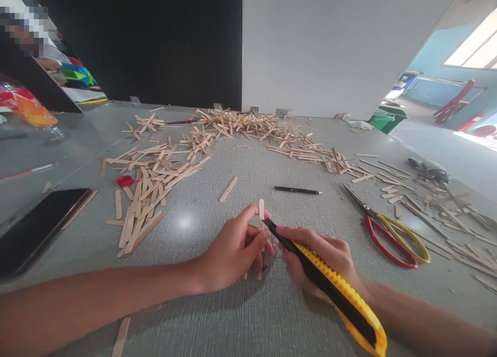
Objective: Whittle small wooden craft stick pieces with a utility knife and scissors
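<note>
Between the thumb and fingers of my left hand (236, 248) stands a small wooden craft stick (261, 210), its rounded end pointing up. My right hand (322, 258) is closed round a yellow and black utility knife (330, 289). The knife's short blade tip touches or nearly touches the stick's side, close to my left fingertips. The lower part of the stick is hidden by my fingers. Just beyond my hands, a black pen (297, 190) and a single loose craft stick (229, 189) lie on the grey table (194, 315).
Heaps of craft sticks (248, 124) curve along the back and left. Red and yellow scissors (392, 235) lie at right beside scattered wood strips (462, 217). At left are a black phone (42, 227), a red ring (125, 180) and a bottle (31, 105). A black and white partition (310, 46) stands behind.
</note>
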